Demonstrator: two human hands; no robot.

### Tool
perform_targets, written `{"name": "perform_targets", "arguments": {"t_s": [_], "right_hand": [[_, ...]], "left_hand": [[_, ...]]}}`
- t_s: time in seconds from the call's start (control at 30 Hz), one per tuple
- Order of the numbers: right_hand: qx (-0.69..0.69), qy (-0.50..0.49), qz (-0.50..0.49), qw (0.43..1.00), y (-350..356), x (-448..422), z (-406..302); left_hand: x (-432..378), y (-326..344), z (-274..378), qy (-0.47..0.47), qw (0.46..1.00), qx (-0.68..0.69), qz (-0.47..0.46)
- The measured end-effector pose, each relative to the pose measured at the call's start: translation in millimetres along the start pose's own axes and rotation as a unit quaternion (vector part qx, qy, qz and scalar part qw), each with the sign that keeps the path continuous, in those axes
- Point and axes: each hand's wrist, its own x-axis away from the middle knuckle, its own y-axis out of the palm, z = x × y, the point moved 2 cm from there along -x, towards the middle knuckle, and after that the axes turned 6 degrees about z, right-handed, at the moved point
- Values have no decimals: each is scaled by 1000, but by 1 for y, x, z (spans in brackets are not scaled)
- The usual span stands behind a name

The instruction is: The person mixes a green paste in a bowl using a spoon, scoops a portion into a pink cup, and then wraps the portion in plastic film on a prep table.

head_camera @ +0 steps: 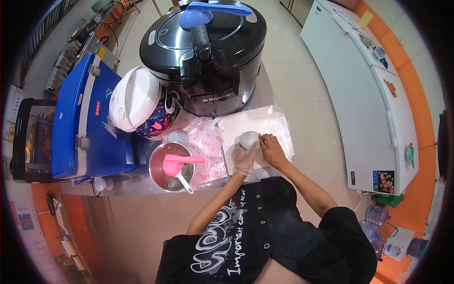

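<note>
My left hand [244, 159], in a clear plastic glove, holds a rounded white lump [249, 138], perhaps rice in a scoop or bowl; its exact kind is unclear. My bare right hand [273, 151] is close beside it, fingers bent and fingertips at the lump's right edge. Whether they pinch anything is hidden. Beneath both hands lies a stack of white paper sheets [236, 121] in a clear plastic wrapper [288, 138]. To the left, pink-printed wrapping paper [209, 151] lies partly under a metal pot [153, 167] with a pink rice scoop [173, 167] across it.
A big black Miyako rice cooker [212, 85] carries a blue scoop [197, 17] on its lid. Left of it stand a smaller white-lidded cooker [136, 99], a small pale cup [178, 136] and a blue cooler box [95, 124]. A white chest freezer [354, 88] stands at the right.
</note>
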Motion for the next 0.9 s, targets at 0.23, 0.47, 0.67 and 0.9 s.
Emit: {"name": "perform_targets", "arguments": {"t_s": [0.23, 0.47, 0.67, 0.9], "right_hand": [[-116, 7, 20, 993, -19, -38, -22], [-300, 153, 47, 940, -5, -40, -58], [-186, 237, 26, 953, -30, -33, -91], [-364, 213, 2, 907, -33, -38, -106]], "left_hand": [[-3, -19, -9, -58, 923, 381, -2], [11, -60, 0, -49, 899, 435, -9], [39, -75, 3, -12, 889, 456, 40], [62, -92, -25, 134, 965, 201, 105]]}}
